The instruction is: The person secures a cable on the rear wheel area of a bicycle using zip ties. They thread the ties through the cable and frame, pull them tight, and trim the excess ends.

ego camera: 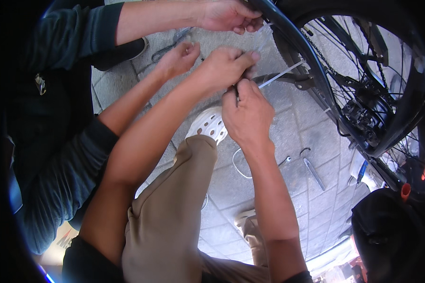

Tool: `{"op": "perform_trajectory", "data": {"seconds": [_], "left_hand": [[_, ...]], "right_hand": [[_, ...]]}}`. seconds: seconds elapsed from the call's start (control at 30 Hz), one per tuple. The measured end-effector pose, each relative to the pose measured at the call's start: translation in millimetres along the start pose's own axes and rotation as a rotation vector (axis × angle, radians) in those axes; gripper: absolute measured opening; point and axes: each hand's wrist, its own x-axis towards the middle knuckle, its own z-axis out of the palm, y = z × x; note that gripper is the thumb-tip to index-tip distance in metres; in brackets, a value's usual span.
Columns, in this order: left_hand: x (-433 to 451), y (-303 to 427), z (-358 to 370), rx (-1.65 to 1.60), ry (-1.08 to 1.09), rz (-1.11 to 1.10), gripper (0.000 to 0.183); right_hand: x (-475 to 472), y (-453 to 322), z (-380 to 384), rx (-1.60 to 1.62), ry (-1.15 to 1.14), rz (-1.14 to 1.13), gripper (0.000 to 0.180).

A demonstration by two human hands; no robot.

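A white cable tie [281,75] runs from the dark frame tube [313,60] of a bicycle down to my right hand [249,111]. That hand is closed around its tail, with a small dark thing showing between the fingers. Just above it is my left hand [230,65], blurred, with bent fingers and the thumb stretched out; whether it grips anything is hidden. Another person's hand [230,16] touches the tube near a second, translucent tie [265,27]. That person's other hand [180,58] is loosely curled beside my left wrist.
The spoked wheel [361,78] and its hub stand at the right. On the paving [226,198] lie a metal tool [314,174], a thin rod [285,161] and a white loop [235,164]. A white clog [209,123] is beneath my hands. A black rounded object [386,226] sits lower right.
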Motion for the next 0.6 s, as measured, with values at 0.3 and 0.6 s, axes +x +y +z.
{"op": "perform_trajectory", "data": {"seconds": [0.3, 0.6], "left_hand": [[37.2, 24.6, 28.9, -0.39, 0.045, 0.173, 0.037], [75.4, -5.0, 22.8, -0.104, 0.218, 0.33, 0.019]], "right_hand": [[-37.2, 24.4, 39.7, -0.424, -0.371, -0.209, 0.013], [0.9, 54.2, 64.0, -0.399, -0.322, -0.126, 0.012]]}}
